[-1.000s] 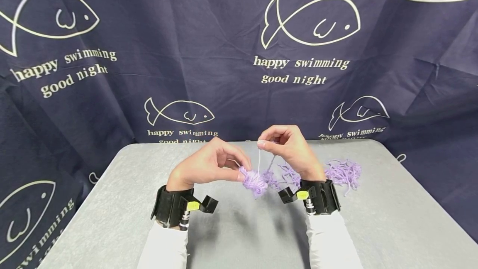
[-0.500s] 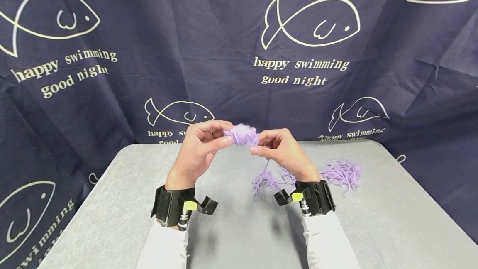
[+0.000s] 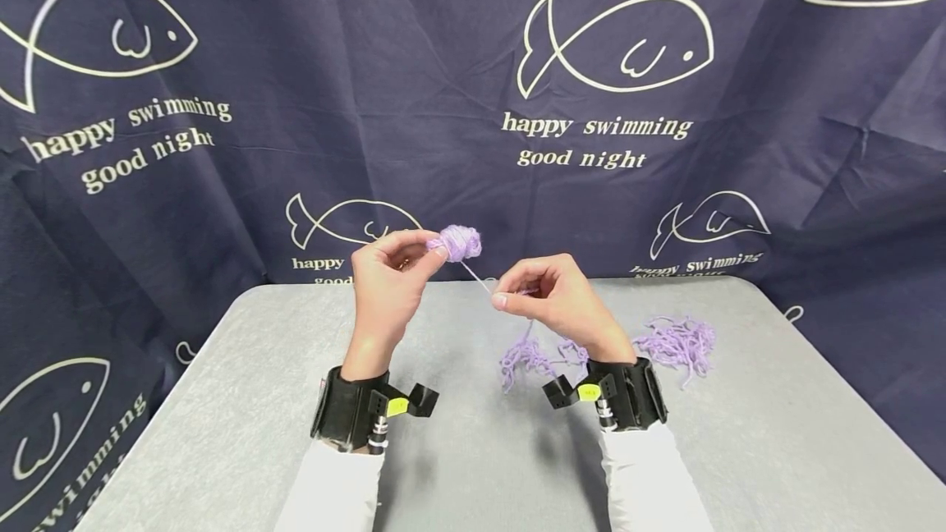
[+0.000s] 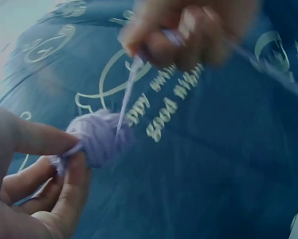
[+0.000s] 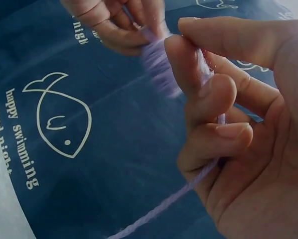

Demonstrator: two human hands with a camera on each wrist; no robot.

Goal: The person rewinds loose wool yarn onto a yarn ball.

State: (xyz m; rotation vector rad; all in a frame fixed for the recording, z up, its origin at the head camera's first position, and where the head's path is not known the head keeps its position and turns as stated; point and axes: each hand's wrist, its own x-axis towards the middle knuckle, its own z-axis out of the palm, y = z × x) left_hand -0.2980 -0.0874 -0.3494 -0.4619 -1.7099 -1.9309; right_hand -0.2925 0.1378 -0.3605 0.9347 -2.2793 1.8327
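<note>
A small ball of lilac yarn (image 3: pixel 461 243) is held up above the table's back edge. My left hand (image 3: pixel 392 276) pinches one end of it between thumb and fingers; the left wrist view shows the wound strands of the yarn ball (image 4: pixel 100 137) beyond those fingertips. From the ball a taut strand (image 3: pixel 476 276) runs down to my right hand (image 3: pixel 550 298), whose curled fingers grip the yarn. In the right wrist view the yarn (image 5: pixel 164 205) threads through those fingers and trails away below the hand.
On the grey table (image 3: pixel 473 450), a loose yarn pile (image 3: pixel 526 358) lies below my right hand. A bigger tangled yarn heap (image 3: pixel 680 343) sits further right. Behind the table hangs a dark blue cloth (image 3: pixel 458 105) with fish drawings.
The ball has risen from low over the table, turning over, and moved left with my left hand. My right hand has shifted slightly down and left, still gripping the yarn.
</note>
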